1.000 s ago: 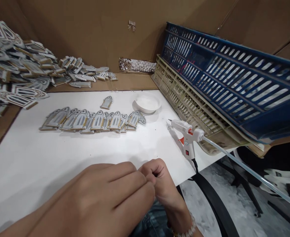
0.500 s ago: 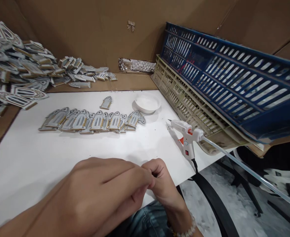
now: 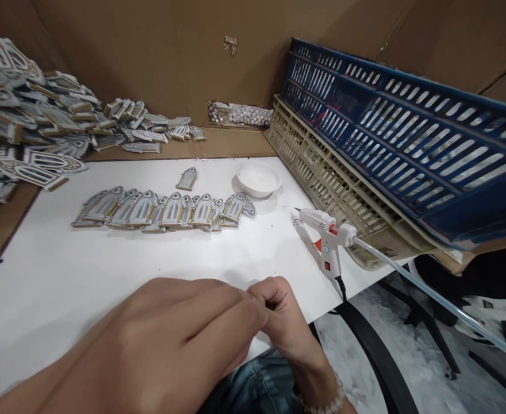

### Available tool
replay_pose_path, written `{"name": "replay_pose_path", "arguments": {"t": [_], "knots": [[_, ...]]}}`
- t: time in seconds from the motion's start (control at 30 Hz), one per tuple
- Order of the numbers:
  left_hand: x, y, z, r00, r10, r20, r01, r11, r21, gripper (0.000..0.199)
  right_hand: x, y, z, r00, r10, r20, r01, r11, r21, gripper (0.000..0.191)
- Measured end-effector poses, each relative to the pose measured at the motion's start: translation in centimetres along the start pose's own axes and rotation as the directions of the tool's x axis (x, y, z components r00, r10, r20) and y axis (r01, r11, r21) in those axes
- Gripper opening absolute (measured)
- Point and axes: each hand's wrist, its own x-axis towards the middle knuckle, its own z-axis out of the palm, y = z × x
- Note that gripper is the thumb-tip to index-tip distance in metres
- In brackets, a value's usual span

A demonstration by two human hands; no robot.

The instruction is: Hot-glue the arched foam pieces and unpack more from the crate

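My left hand (image 3: 175, 339) reaches in from the lower left, its fingers closed and their tips hidden against the other hand. My right hand (image 3: 281, 316), with a beaded bracelet at the wrist, is closed in a pinch and touches it at the table's front edge. Whatever lies between the fingertips is hidden. Beyond the hands, a row of overlapping grey arched window pieces (image 3: 175, 210) lies on the white table (image 3: 184, 253). One separate arched piece (image 3: 187, 179) is behind the row. A white glue gun (image 3: 328, 241) rests at the right with a long clear stick in its back.
A white bowl (image 3: 258, 181) stands behind the glue gun. A blue crate (image 3: 391, 138) leans over a beige crate (image 3: 343, 201) on the right. Many arched pieces (image 3: 41, 115) are piled at the back left. White beads (image 3: 248, 115) show in a cardboard opening.
My left hand has rolled slightly, and its fingers have shifted against my right hand. The table scene has moved a little to the right in view.
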Motion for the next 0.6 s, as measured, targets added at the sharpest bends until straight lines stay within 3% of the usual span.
{"name": "replay_pose_path", "arguments": {"t": [0.13, 0.4, 0.6], "knots": [[0.09, 0.26, -0.15, 0.995, 0.089, 0.032, -0.093, 0.986, 0.136, 0.022, -0.33, 0.1, -0.14, 1.0, 0.012, -0.006, -0.012, 0.999, -0.044, 0.058], [0.18, 0.37, -0.39, 0.987, 0.163, 0.012, -0.162, 0.974, 0.157, 0.02, -0.4, 0.1, -0.02, 1.0, 0.01, -0.01, -0.011, 0.998, -0.058, 0.059], [0.38, 0.03, -0.15, 0.995, 0.098, -0.019, -0.096, 0.993, 0.075, 0.019, -0.39, 0.28, -0.03, 1.0, 0.003, -0.003, -0.003, 1.0, -0.007, 0.059]]}}
